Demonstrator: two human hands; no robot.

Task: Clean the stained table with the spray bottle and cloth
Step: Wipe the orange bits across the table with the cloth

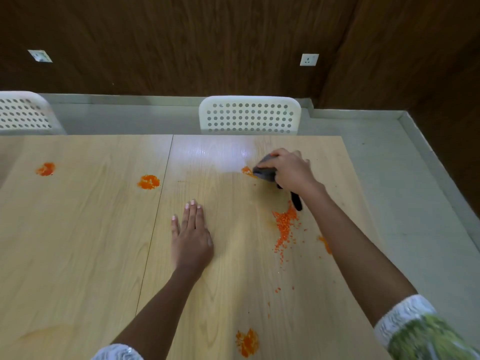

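My right hand [291, 170] grips a bunched grey cloth [264, 172] and holds it on the light wooden table [78, 242], right beside a small orange stain [246, 170] at the far right. A dark tail of the cloth [297, 201] hangs out under my wrist. A trail of orange grains [285, 227] lies smeared just behind that hand. Flat on the table's middle rests my left hand [191, 235], fingers straight. More orange patches sit at the far left [45, 169], the centre left [148, 182] and the near edge [247, 342]. No spray bottle is in view.
Two white perforated chairs stand behind the table's far edge, one at the centre right [250, 118] and one at the left [23, 114]. A grey floor [405, 178] runs along the table's right side. A dark wooden wall [181, 42] closes the back.
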